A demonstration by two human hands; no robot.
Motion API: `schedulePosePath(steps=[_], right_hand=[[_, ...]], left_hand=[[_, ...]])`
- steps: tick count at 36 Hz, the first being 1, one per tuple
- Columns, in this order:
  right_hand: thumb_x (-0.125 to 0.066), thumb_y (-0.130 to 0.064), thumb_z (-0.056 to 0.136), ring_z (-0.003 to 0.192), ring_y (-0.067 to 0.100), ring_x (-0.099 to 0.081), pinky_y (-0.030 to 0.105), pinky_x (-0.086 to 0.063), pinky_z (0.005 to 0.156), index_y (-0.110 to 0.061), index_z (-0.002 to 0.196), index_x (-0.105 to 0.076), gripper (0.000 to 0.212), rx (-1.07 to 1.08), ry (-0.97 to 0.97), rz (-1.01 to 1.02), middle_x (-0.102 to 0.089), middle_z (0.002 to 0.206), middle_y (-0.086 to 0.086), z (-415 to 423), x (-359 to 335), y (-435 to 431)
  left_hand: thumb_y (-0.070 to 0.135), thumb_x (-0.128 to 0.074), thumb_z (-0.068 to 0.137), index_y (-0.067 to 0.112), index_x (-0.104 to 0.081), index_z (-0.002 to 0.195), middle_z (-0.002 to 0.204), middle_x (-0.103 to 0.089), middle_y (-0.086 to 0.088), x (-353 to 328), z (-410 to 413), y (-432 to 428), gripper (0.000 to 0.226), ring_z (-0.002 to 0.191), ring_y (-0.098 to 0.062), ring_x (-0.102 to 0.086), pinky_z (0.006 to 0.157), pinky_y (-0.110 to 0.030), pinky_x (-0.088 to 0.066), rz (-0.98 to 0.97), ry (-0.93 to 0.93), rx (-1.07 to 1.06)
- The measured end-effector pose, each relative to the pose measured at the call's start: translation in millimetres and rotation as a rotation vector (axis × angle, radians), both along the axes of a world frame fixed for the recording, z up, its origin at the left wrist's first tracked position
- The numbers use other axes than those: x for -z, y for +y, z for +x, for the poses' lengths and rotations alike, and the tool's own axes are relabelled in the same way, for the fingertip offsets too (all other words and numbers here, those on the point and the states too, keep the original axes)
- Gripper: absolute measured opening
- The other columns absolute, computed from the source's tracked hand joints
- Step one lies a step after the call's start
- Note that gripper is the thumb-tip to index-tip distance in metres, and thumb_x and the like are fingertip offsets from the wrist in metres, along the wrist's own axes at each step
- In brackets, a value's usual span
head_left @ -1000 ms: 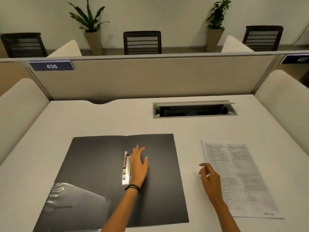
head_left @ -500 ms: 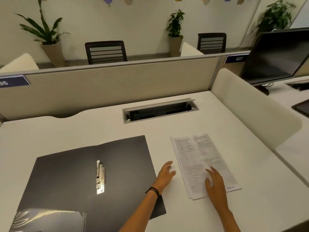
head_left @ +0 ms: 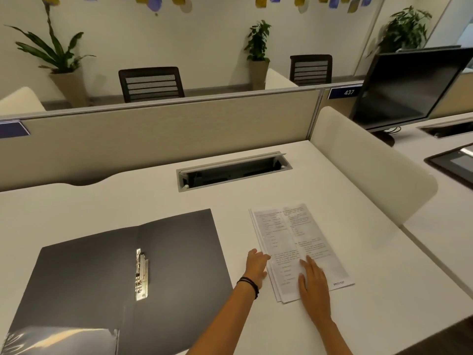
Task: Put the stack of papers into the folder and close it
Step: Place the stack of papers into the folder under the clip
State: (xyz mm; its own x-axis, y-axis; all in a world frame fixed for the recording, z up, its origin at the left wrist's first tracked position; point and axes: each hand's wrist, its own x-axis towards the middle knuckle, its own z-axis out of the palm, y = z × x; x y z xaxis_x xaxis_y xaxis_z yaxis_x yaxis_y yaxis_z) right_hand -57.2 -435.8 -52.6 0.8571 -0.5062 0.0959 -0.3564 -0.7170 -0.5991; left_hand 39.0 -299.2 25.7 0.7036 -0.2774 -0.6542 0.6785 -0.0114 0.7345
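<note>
A dark grey folder (head_left: 89, 272) lies spread open on the white desk at the left, with a metal fastener clip (head_left: 141, 275) along its spine and a clear plastic pocket (head_left: 61, 340) at its near left corner. To its right lies the stack of papers (head_left: 289, 234), printed side up. My right hand (head_left: 313, 283) rests flat on the stack's near half, fingers straight. My left hand (head_left: 256, 266), a black band on its wrist, touches the stack's left edge with its fingertips.
An open cable tray (head_left: 234, 171) is sunk into the desk (head_left: 384, 290) beyond the papers. A beige partition (head_left: 166, 131) closes the back and a white side divider (head_left: 371, 162) the right. A monitor (head_left: 409, 85) stands on the neighbouring desk.
My left hand left the folder and moved right to the stack's left edge. My right hand slid onto the papers. The view swung to the right.
</note>
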Motion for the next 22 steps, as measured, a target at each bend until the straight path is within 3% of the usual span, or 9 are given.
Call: schedulePosePath(steps=[3,7,9,11,12,14,16,19,22], right_hand=[[-0.05,-0.008,0.09,0.133,0.028,-0.038,0.045,-0.03,0.113,-0.011,0.128,-0.047,0.038,-0.002,-0.002,-0.004,-0.041,0.144,0.011,0,1,-1],[-0.05,-0.009,0.09,0.134,0.027,-0.036,0.043,-0.028,0.114,-0.012,0.128,-0.047,0.038,-0.001,0.004,-0.003,-0.04,0.145,0.01,0,1,0],[-0.049,-0.009,0.09,0.134,0.027,-0.036,0.042,-0.026,0.114,-0.012,0.128,-0.046,0.038,-0.003,0.009,-0.001,-0.04,0.145,0.009,1,1,0],[-0.049,-0.009,0.09,0.134,0.027,-0.036,0.043,-0.027,0.114,-0.011,0.128,-0.046,0.038,-0.004,0.006,0.002,-0.039,0.145,0.01,0,1,0],[-0.049,-0.009,0.09,0.134,0.027,-0.036,0.043,-0.027,0.114,-0.011,0.128,-0.046,0.038,-0.004,0.003,0.0,-0.039,0.145,0.01,0,1,0],[-0.048,-0.009,0.091,0.134,0.027,-0.035,0.043,-0.026,0.115,-0.012,0.129,-0.045,0.039,-0.005,0.003,-0.007,-0.039,0.146,0.009,0,1,0],[-0.048,-0.01,0.091,0.135,0.026,-0.034,0.042,-0.025,0.115,-0.013,0.13,-0.044,0.039,0.0,0.009,-0.007,-0.038,0.146,0.009,0,3,-1],[-0.047,-0.011,0.091,0.136,0.025,-0.033,0.041,-0.024,0.115,-0.014,0.131,-0.043,0.04,0.006,0.015,-0.008,-0.037,0.147,0.008,1,5,-1],[-0.047,-0.011,0.092,0.136,0.024,-0.033,0.041,-0.024,0.116,-0.015,0.131,-0.043,0.04,0.002,0.014,-0.013,-0.036,0.147,0.007,1,6,-2]], left_hand=[[0.004,-0.05,0.09,0.008,-0.018,0.144,0.145,-0.033,-0.009,-1,2,-3,0.062,0.115,-0.021,-0.039,0.096,-0.033,-0.038,0.033,0.013,0.0],[0.0,-0.053,0.088,0.002,-0.025,0.14,0.138,-0.04,-0.011,4,8,-6,0.059,0.121,-0.025,-0.042,0.099,-0.035,-0.042,0.084,0.027,0.023],[-0.002,-0.055,0.086,0.002,-0.048,0.122,0.117,-0.054,-0.007,7,9,-8,0.037,0.101,-0.021,-0.052,0.082,-0.029,-0.048,0.102,0.004,0.06],[-0.002,-0.057,0.084,0.001,-0.06,0.106,0.116,-0.061,-0.009,9,8,-9,0.023,0.087,-0.018,-0.055,0.063,-0.02,-0.045,0.139,-0.051,0.114],[-0.001,-0.059,0.083,-0.001,-0.061,0.109,0.12,-0.063,-0.012,11,8,-11,0.027,0.091,-0.02,-0.057,0.063,-0.021,-0.047,0.166,-0.079,0.14],[0.0,-0.062,0.08,0.0,-0.061,0.114,0.123,-0.063,-0.015,14,8,-16,0.034,0.104,-0.026,-0.06,0.082,-0.032,-0.055,0.228,-0.14,0.171],[0.001,-0.066,0.076,0.0,-0.062,0.112,0.121,-0.063,-0.017,17,7,-20,0.036,0.109,-0.029,-0.06,0.095,-0.037,-0.051,0.275,-0.19,0.179],[0.004,-0.071,0.072,0.003,-0.063,0.107,0.119,-0.063,-0.017,19,3,-23,0.036,0.108,-0.028,-0.06,0.089,-0.027,-0.051,0.329,-0.239,0.172],[0.008,-0.072,0.071,0.003,-0.052,0.111,0.124,-0.048,-0.016,19,-1,-28,0.045,0.115,-0.029,-0.051,0.096,-0.031,-0.048,0.336,-0.24,0.192]])
